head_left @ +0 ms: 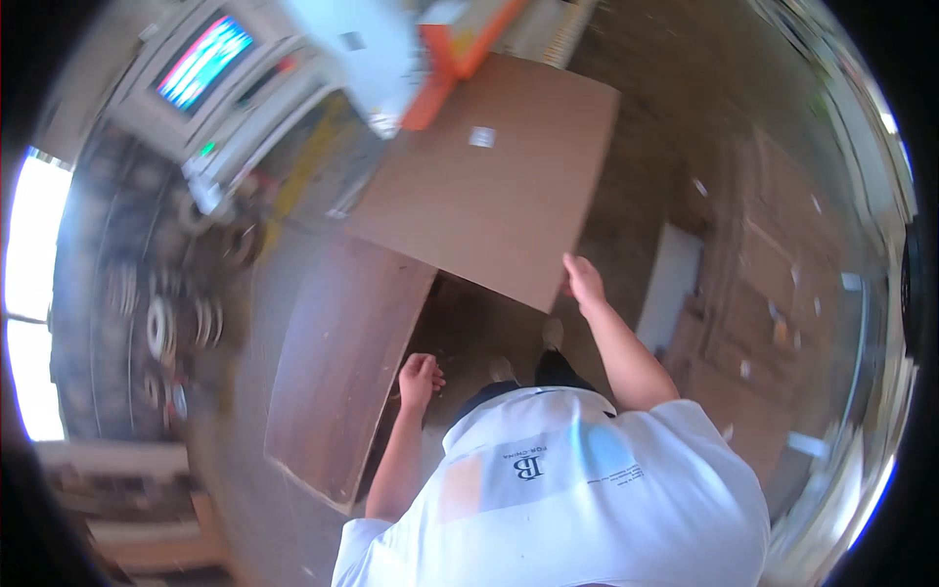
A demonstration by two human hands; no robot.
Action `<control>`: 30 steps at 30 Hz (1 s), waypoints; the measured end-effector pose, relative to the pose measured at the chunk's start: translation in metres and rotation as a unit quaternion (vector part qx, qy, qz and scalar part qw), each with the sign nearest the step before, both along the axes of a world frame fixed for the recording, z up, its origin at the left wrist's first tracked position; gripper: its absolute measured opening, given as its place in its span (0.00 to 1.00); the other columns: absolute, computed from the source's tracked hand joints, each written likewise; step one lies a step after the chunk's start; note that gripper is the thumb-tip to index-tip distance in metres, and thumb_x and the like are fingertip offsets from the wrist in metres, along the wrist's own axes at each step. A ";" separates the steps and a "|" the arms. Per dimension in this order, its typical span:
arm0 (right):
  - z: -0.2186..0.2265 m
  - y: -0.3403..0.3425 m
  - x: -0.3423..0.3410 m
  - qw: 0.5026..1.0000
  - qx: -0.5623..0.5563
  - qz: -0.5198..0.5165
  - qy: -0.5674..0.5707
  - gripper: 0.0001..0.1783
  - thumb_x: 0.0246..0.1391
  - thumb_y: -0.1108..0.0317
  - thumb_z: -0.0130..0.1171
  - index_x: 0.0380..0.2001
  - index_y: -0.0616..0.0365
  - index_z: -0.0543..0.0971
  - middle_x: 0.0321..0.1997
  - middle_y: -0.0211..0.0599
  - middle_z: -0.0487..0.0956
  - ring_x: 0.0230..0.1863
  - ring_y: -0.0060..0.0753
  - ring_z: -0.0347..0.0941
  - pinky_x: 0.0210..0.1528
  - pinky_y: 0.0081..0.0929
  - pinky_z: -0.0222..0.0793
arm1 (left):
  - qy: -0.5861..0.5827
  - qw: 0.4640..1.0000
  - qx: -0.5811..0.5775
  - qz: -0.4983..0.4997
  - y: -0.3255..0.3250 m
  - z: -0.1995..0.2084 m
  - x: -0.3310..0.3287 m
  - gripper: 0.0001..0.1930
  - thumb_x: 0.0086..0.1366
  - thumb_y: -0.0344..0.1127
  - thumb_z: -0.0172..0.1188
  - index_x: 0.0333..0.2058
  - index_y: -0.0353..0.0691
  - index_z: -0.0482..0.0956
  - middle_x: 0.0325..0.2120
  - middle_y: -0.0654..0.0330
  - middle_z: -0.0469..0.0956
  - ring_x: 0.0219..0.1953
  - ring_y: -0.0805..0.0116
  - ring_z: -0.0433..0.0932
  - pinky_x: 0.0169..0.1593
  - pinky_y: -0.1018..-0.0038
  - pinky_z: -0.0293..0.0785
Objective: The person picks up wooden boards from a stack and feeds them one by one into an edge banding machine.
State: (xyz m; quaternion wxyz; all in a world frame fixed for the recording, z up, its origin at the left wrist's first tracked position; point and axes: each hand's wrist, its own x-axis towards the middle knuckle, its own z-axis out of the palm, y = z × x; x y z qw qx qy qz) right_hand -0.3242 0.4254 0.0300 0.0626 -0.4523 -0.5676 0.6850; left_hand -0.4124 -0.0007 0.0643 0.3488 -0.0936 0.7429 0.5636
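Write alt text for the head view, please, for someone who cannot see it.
A person's right hand holds the edge of a flat brown panel; the left hand, loosely curled, is beside a wood-toned board. A lit screen glows at upper left.

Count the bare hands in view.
2: the bare right hand, gripping the right edge of the flat brown rectangular board; the bare left hand, loosely curled beside the long reddish-brown panel.

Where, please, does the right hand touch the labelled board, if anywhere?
Touching: the head view shows the right hand gripping the labelled board at its edge.
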 end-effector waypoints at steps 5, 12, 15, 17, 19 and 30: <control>-0.015 -0.044 0.106 0.997 -0.049 0.028 -0.061 0.25 0.71 0.45 0.51 0.51 0.56 0.79 0.46 0.40 0.86 0.40 0.31 0.84 0.37 0.26 0.75 | -0.099 0.952 -0.038 -0.286 0.045 -0.060 0.039 0.10 0.74 0.39 0.58 0.44 0.40 0.80 0.30 0.60 0.84 0.30 0.70 0.83 0.36 0.74 0.80; -0.136 -0.123 0.462 0.955 -0.083 -0.243 -0.147 0.17 0.67 0.58 0.55 0.39 0.61 0.84 0.40 0.41 0.87 0.36 0.33 0.85 0.35 0.30 0.79 | -0.047 0.788 -0.128 -0.600 0.108 -0.062 0.073 0.13 0.73 0.41 0.57 0.47 0.39 0.81 0.31 0.60 0.85 0.29 0.71 0.83 0.35 0.74 0.79; -0.128 -0.156 0.513 0.885 -0.079 -0.364 -0.279 0.18 0.65 0.54 0.57 0.44 0.58 0.82 0.39 0.35 0.87 0.37 0.34 0.85 0.38 0.35 0.79 | -0.088 0.815 -0.178 -0.544 0.088 -0.099 0.050 0.13 0.74 0.42 0.57 0.46 0.40 0.81 0.31 0.60 0.85 0.28 0.70 0.83 0.33 0.73 0.79; -0.118 -0.158 0.530 0.855 -0.121 -0.432 -0.260 0.19 0.66 0.53 0.57 0.48 0.58 0.80 0.41 0.34 0.87 0.38 0.33 0.84 0.39 0.38 0.79 | -0.093 0.834 -0.199 -0.506 0.077 -0.105 0.035 0.12 0.74 0.43 0.57 0.45 0.41 0.80 0.31 0.59 0.85 0.28 0.69 0.83 0.32 0.73 0.79; -0.130 -0.160 0.555 0.813 -0.157 -0.503 -0.249 0.22 0.66 0.52 0.56 0.52 0.57 0.79 0.42 0.33 0.86 0.39 0.32 0.83 0.40 0.40 0.79 | -0.108 0.860 -0.219 -0.449 0.084 -0.096 0.042 0.12 0.74 0.44 0.57 0.44 0.42 0.79 0.32 0.58 0.85 0.28 0.68 0.83 0.30 0.73 0.78; -0.192 -0.078 0.585 0.553 -0.257 -0.783 0.123 0.38 0.67 0.34 0.52 0.66 0.51 0.67 0.60 0.37 0.75 0.56 0.42 0.74 0.56 0.46 0.73 | -0.103 0.793 -0.222 -0.558 0.144 -0.078 0.153 0.12 0.76 0.43 0.56 0.47 0.42 0.79 0.35 0.57 0.85 0.31 0.70 0.83 0.33 0.75 0.77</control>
